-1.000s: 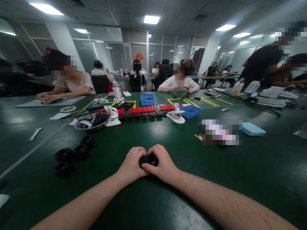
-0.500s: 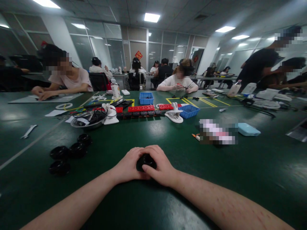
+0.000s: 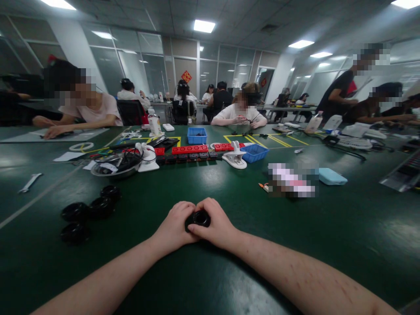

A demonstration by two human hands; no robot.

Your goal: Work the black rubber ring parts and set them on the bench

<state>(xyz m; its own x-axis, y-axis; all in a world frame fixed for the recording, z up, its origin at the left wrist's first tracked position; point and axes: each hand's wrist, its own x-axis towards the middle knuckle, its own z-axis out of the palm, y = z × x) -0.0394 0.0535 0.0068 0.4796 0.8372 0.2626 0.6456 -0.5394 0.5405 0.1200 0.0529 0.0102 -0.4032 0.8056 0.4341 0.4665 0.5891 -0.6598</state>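
The black ring-shaped part (image 3: 198, 218) is low in the middle of the view, over the near part of the green table (image 3: 328, 227), with its open centre turned up toward the camera. It is clamped from both sides: the left hand (image 3: 175, 225) wraps its left edge and the right hand (image 3: 215, 223) closes over its right edge. The fingertips of the two hands meet behind it, and both forearms lie along the table. Whether the part rests on the surface or is held just above it cannot be told. At the far left a small silver wrench (image 3: 29, 182) lies flat beside a pale line on the table. Nearer in, four black round parts (image 3: 88, 210) sit in a loose cluster, well apart from the hands. Beyond them stands a metal bowl (image 3: 113, 165) filled with dark cables, and just beside it a white stand (image 3: 147, 157). A row of red and black blocks (image 3: 188, 153) runs rightward from there, with a blue bin (image 3: 197, 135) behind it. Next come a white clip (image 3: 234, 159) and, touching or nearly touching it, a blue basket (image 3: 254, 153). Farther right a light blue case (image 3: 332, 177) lies flat. Across the table a person in a pink top (image 3: 95, 111) leans over a sheet at the left, a person in a white top (image 3: 241, 114) works at the middle, and people in dark clothes (image 3: 337, 94) bend over the right end.
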